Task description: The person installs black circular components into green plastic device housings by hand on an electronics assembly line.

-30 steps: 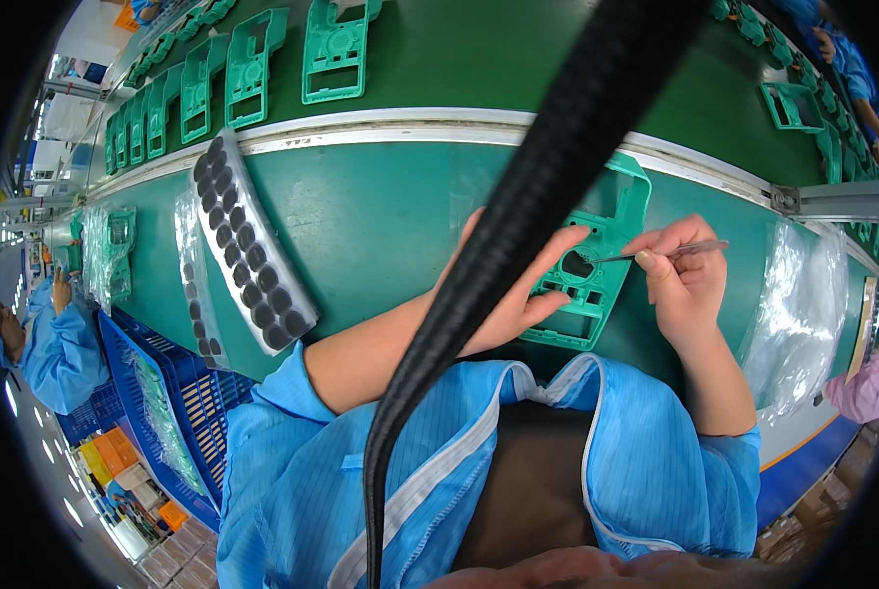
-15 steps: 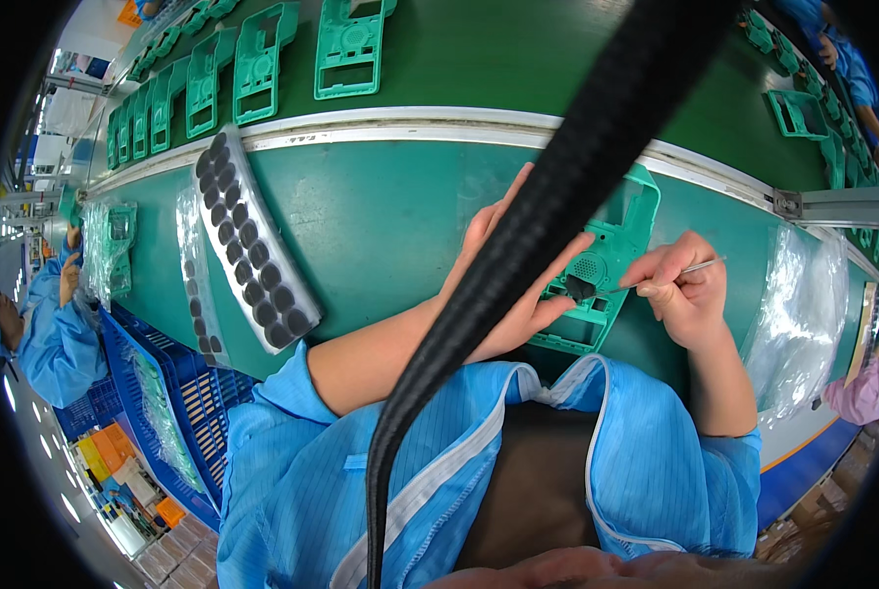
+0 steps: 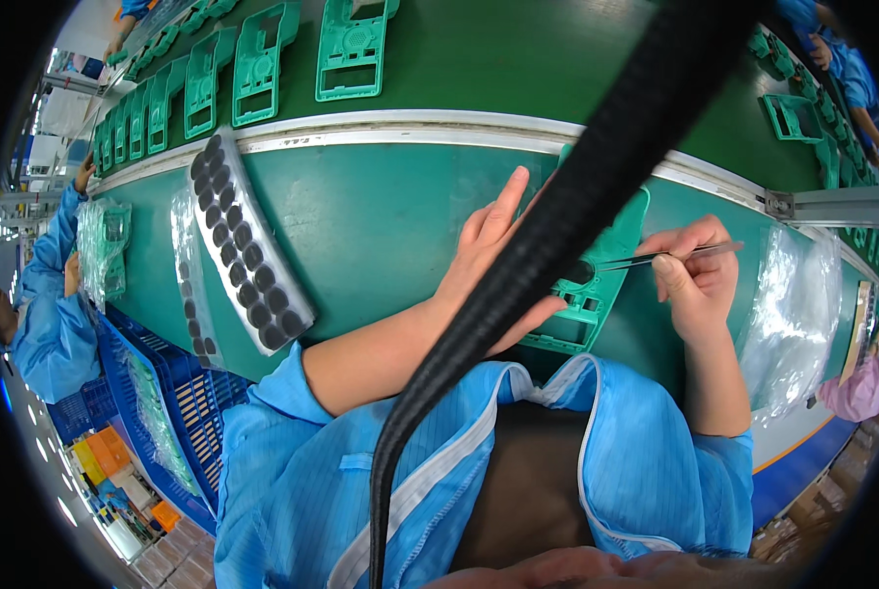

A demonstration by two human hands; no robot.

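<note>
A green plastic housing [image 3: 628, 231] lies on the workbench in front of me, partly covered by a black strap crossing the view. My left hand [image 3: 474, 260] rests along its left side with fingers stretched out and the thumb reaching over the lower part; the strap hides some of the fingers. Pinched in my right hand [image 3: 697, 275] are thin metal tweezers [image 3: 628, 262], pointing left over the housing. At their tips is a small round black pad [image 3: 580, 272], beside the strap; whether it touches the housing I cannot tell.
A sheet of round black pads [image 3: 243, 250] and a clear strip [image 3: 192, 294] lie left. Beyond a metal rail [image 3: 410, 128], several green housings [image 3: 349, 49] stand on the belt. Clear plastic bags [image 3: 793, 314] lie right; blue crates [image 3: 189, 402] stand lower left. Co-workers sit at both sides.
My left fingers have shifted left, away from the pad. The tweezers are tilted differently, and the pad appears lifted and turned at their tips. A co-worker at left has reached toward the belt.
</note>
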